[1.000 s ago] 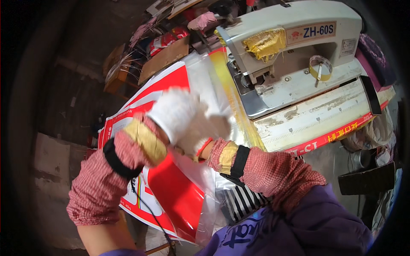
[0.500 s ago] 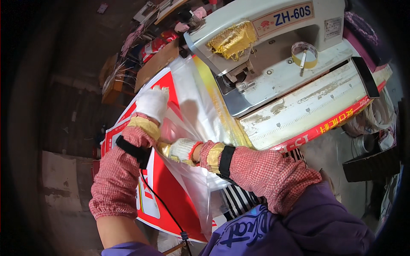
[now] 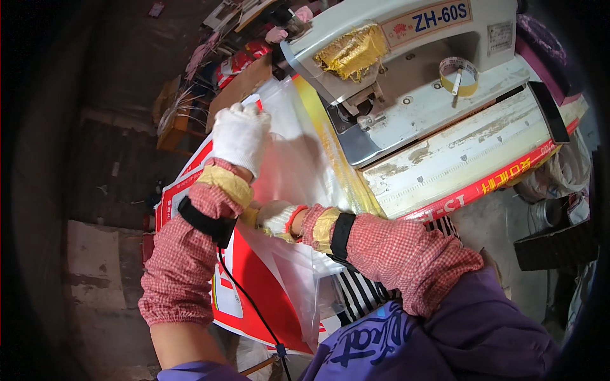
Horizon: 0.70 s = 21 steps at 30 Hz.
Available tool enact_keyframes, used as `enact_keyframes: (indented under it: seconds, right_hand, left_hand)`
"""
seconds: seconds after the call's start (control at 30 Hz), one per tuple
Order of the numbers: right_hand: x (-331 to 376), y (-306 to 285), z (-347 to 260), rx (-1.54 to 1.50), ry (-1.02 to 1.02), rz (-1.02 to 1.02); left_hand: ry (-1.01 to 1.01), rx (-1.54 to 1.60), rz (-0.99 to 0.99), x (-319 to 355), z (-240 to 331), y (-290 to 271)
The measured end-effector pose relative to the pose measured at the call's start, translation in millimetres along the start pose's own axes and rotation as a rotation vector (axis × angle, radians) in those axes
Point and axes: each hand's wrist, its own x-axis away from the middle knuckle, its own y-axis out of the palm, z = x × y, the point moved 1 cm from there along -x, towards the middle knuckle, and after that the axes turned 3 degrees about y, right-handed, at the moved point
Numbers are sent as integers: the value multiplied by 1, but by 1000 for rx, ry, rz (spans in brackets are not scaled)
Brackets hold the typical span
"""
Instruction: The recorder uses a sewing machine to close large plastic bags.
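Observation:
My left hand (image 3: 241, 136), in a white knit glove, is curled with its knuckles up over the far part of a clear plastic liner (image 3: 295, 168); its fingertips are hidden beneath. Closer to me, my right hand (image 3: 276, 218), gloved in white with yellow at the fingers, is closed on the creased plastic, and my left wrist partly hides it. Under the liner lies a red and white printed bag (image 3: 264, 289), its near end hanging toward my lap. A yellowish see-through strip (image 3: 330, 146) runs along the liner's right side.
A grey-white sewing machine (image 3: 406, 82) stands at the right, its ruled front plate (image 3: 457, 152) beside the bags. On its bed sits a tape roll (image 3: 459, 77) with a white stick in it. Cardboard (image 3: 241, 89) lies at the far left. A black cable (image 3: 254, 305) hangs from my left wrist.
My left hand has moved away from me and slightly right over the plastic, and its knuckles now show. My right hand stays nearly in place. The whole view has shifted a little.

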Motion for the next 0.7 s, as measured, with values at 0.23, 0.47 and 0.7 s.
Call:
enact_keyframes:
  seconds: [0.23,0.47,0.7]
  right_hand:
    - [21,-30,-31,-140,145,70]
    - [17,-23,-21,-66,167,1]
    - [3,-26,-28,184,72,-308]
  left_hand:
    - [472,408,-349,50,4,58]
    - [-82,-165,-42,-2,-16,43]
    - [-223,25,-287,-18,-26,92]
